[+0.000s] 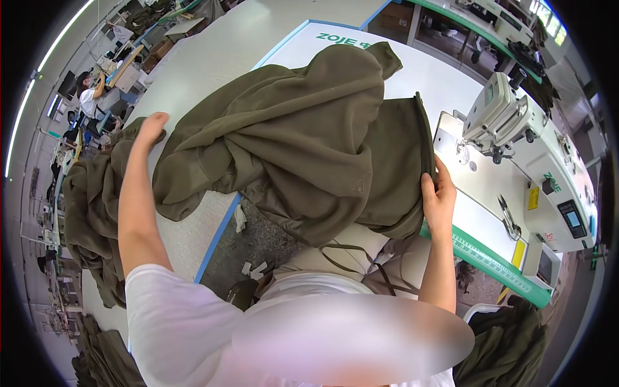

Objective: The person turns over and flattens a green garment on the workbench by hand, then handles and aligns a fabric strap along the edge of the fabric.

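Observation:
A large olive-green garment (303,122) lies draped across the white sewing table and hangs over its front edge toward my lap. My right hand (440,197) grips the garment's straight right edge, thumb on top, just left of the sewing machine (509,122). My left hand (153,128) is stretched out to the far left with its fingers curled in. It is beside the top of a heap of olive cloth (97,200); whether it holds any of that cloth is hidden. A thin dark cord (351,248) hangs over my lap.
Thread snips (506,216) lie on the machine bed. A green ruler strip (490,261) runs along the table's front edge. More olive garments (506,342) are piled at lower right. Another person (89,97) sits far off at upper left.

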A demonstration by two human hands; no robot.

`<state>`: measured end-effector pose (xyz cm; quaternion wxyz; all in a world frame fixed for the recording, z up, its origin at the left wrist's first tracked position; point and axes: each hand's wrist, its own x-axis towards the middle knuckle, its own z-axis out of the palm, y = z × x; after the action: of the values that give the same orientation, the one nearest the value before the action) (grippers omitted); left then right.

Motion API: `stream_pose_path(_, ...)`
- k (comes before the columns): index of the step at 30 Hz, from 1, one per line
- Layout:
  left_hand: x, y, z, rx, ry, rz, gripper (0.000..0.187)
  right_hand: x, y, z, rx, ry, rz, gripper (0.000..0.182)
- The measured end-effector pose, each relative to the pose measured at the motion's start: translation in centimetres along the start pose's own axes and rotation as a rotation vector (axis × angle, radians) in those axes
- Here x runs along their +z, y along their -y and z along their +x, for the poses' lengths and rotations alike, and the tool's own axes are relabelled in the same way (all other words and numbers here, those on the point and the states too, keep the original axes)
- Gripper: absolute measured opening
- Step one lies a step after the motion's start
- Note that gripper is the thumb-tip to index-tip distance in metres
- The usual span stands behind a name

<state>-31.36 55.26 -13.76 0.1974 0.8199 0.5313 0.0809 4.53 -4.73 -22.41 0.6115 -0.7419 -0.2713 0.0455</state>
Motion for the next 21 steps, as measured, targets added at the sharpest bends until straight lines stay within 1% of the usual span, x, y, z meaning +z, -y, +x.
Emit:
stream_pose_path(1, 1.0, -0.5, 0.3, 0.050, 0.031, 0.191, 0.042, 0.0, 0.1, 0.1, -0.011, -0.011, -0.007, 0.046)
stream_pose_path(2, 1.9, -0.6, 0.0, 0.051, 0.030, 0.187, 0.042, 0.0, 0.5, 0.0, 0.038, 0.015, -0.019, 0.044)
stream_pose_path(4, 4.0, -4.7, -3.1, -0.104, 0.101, 0.090, 0.050, -0.2, 1.2, 0.1, 0.133, 0.058, -0.044, 0.041)
stream_pose_path(5, 3.8, -5.5, -3.1, -0.096, 0.103, 0.089, 0.050, -0.2, 1.4, 0.0, 0.133, 0.050, -0.046, 0.041)
stream_pose_path(8, 2.7, -7.3, -2.7, -0.140, 0.405, -0.174, 0.059, 0.2, 2.2, 0.2, 0.090, 0.101, 0.033, 0.040)
stream_pose_path(9, 1.9, -7.7, -1.6, -0.166, 0.275, -0.336, 0.057, 0.4, 2.6, 0.5, 0.086, 0.096, 0.029, 0.040)
stream_pose_path(10, 0.8, -8.3, -0.4, -0.191, 0.146, -0.495, 0.056, 0.6, 3.2, 1.0, 0.178, 0.146, 0.153, 0.038)
stream_pose_path(11, -1.3, -11.2, -0.9, -0.165, 0.020, -0.640, 0.054, 0.8, 4.1, 1.6, 0.270, 0.193, 0.279, 0.036)
stream_pose_path(12, -4.3, -10.0, 4.5, -0.118, 0.039, -0.859, 0.047, 1.0, 5.0, 2.1, 0.359, 0.240, 0.405, 0.034)
stream_pose_path(13, -7.1, -14.5, 2.5, 0.035, -0.119, -1.141, 0.038, 1.4, 6.6, 2.6, 0.354, 0.231, 0.402, 0.034)
stream_pose_path(14, -10.7, -16.9, 3.5, 0.136, -0.264, -1.315, 0.030, 1.8, 8.9, 3.0, 0.275, 0.184, 0.604, 0.031)
stream_pose_path(15, -13.8, -20.4, 2.3, 0.278, -0.198, -1.488, 0.028, 2.2, 11.1, 3.2, 0.190, 0.138, 0.805, 0.028)
stream_pose_path(16, -16.4, -23.3, 0.3, 0.544, -0.464, -1.212, 0.036, 2.5, 13.4, 2.8, 0.183, 0.136, 0.801, 0.028)
stream_pose_path(17, -17.3, -26.7, -2.9, 0.778, -0.589, -1.024, 0.043, 2.7, 15.6, 2.1, 0.034, 0.048, 0.848, 0.026)
stream_pose_path(18, -16.6, -30.4, -8.4, 0.903, -0.578, -0.816, 0.055, 3.0, 16.6, 1.4, -0.117, -0.040, 0.892, 0.025)
stream_pose_path(19, -15.1, -32.9, -13.4, 1.017, -0.562, -0.602, 0.068, 3.2, 16.7, 0.8, -0.118, -0.041, 0.888, 0.025)
stream_pose_path(20, -13.7, -33.1, -15.5, 1.004, -0.450, -0.458, 0.058, 3.3, 16.6, 0.1, -0.120, -0.067, 0.931, 0.025)
stream_pose_path(21, -10.2, -33.1, -18.2, 1.013, -0.378, -0.358, 0.058, 3.4, 16.2, -0.7, -0.121, -0.097, 0.973, 0.026)
